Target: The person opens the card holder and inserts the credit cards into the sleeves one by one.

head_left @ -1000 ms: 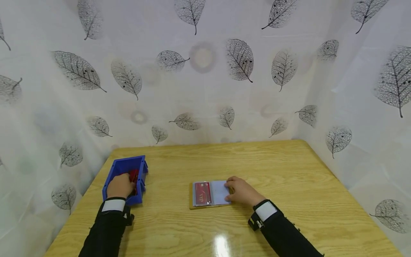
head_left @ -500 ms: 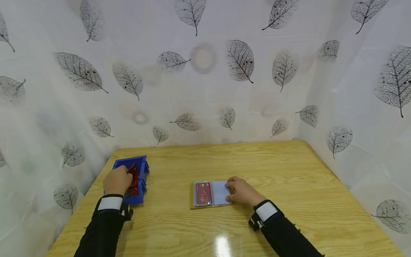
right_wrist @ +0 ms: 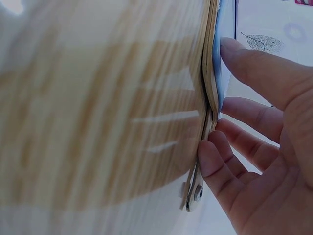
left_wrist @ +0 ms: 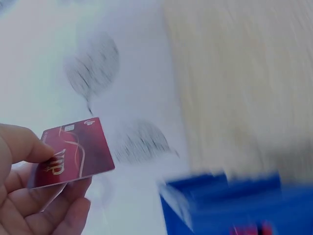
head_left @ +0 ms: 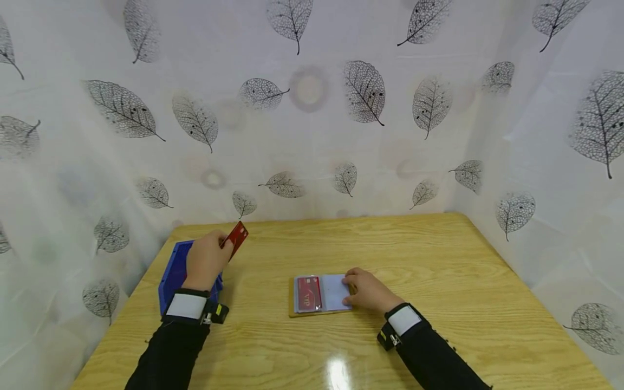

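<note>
A red VIP card (head_left: pixel 238 237) is pinched between the thumb and fingers of my left hand (head_left: pixel 205 260), raised over the right side of a blue plastic bin (head_left: pixel 168 279). The left wrist view shows the card (left_wrist: pixel 93 152) face up, its gold lettering partly under the thumb. An open card holder (head_left: pixel 335 292) with clear sleeves lies flat on the table. Its left sleeve contains another red VIP card (head_left: pixel 309 295). My right hand (head_left: pixel 369 291) grips the holder's right edge; in the right wrist view its thumb presses the sleeve and its fingers curl at the edge.
Wood-grain table (head_left: pixel 390 244) lies under everything. A white curtain with leaf prints (head_left: pixel 312 135) surrounds its back and sides. Some red shows inside the bin (left_wrist: pixel 234 203) in the left wrist view, which is blurred.
My left hand has come up out of the bin and moved right, bringing a red card with it. The right hand and card holder have stayed in place.
</note>
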A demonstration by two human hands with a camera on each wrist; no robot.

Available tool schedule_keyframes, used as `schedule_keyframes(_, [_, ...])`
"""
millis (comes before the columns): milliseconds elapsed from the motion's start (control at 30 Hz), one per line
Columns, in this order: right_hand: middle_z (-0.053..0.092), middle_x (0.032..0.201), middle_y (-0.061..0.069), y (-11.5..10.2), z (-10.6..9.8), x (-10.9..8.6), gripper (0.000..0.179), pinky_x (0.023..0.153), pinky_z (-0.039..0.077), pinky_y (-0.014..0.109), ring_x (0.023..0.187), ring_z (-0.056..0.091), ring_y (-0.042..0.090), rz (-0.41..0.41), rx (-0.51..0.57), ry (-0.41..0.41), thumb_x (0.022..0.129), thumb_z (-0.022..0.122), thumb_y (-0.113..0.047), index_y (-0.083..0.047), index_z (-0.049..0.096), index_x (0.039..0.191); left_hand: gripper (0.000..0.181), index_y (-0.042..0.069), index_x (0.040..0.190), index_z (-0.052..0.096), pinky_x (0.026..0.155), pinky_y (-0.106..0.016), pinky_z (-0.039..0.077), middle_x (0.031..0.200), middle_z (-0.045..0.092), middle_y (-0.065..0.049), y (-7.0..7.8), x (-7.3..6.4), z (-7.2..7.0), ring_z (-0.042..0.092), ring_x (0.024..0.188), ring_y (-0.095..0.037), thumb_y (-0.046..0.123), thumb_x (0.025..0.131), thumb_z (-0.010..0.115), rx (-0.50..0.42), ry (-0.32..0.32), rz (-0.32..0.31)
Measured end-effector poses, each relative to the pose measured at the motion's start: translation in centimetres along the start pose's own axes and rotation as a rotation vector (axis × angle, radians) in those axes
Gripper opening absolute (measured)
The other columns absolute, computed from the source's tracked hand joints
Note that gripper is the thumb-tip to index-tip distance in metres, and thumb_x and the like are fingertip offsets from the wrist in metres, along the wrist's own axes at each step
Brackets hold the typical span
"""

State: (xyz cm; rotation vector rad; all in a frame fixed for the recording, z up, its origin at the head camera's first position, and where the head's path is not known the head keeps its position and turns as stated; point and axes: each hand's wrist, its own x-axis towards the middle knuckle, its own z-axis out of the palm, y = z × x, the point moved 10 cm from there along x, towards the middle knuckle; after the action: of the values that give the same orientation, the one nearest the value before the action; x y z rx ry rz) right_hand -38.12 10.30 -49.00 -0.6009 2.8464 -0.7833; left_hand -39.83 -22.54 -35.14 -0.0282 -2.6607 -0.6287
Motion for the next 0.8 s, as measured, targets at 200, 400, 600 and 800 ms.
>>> schedule_keyframes(200, [0.057,0.126,0.017,0.1,0.0,-0.1,0.047,0.100,0.044,0.046,0.117,0.054,0.032,0.006,-0.004,-0.001,0.079,0.082,-0.019,0.002,0.067,0.118,0.021,0.001,0.102,0.073,0.054,-0.032,0.044,0.090,0.072,-0.014,3.2,-0.7,2.1,0.063,0.067,-0.022,0.015,0.090,0.063,-0.104,-0.075,0.039])
schedule_keyframes(400, [0.057,0.126,0.017,0.1,0.0,-0.1,0.047,0.099,0.044,0.046,0.116,0.054,0.032,-0.002,-0.006,-0.003,0.079,0.082,-0.019,0.003,0.067,0.117,0.021,0.002,0.105,0.073,0.056,-0.032,0.047,0.091,0.070,-0.012,4.8,-1.8,5.1,0.064,0.074,-0.024,0.016,0.092,0.065,-0.156,-0.174,0.042])
schedule_keyframes(600, [0.057,0.126,0.016,0.3,0.0,0.1,0.047,0.100,0.044,0.045,0.117,0.054,0.032,0.002,-0.008,0.003,0.078,0.082,-0.020,0.002,0.067,0.117,0.016,0.005,0.102,0.069,0.058,-0.031,0.051,0.086,0.069,-0.007,5.4,-3.1,9.7,0.064,0.071,-0.019,0.015,0.090,0.070,-0.268,-0.338,-0.022])
schedule_keyframes(800, [0.056,0.127,0.017,0.4,0.2,0.1,0.047,0.100,0.043,0.046,0.118,0.054,0.033,0.010,-0.002,-0.008,0.079,0.082,-0.020,0.002,0.067,0.117,0.015,0.001,0.096,0.059,0.055,-0.032,0.055,0.077,0.064,-0.007,5.9,-5.6,14.9,0.063,0.060,-0.016,0.008,0.089,0.070,-0.462,-0.538,-0.176])
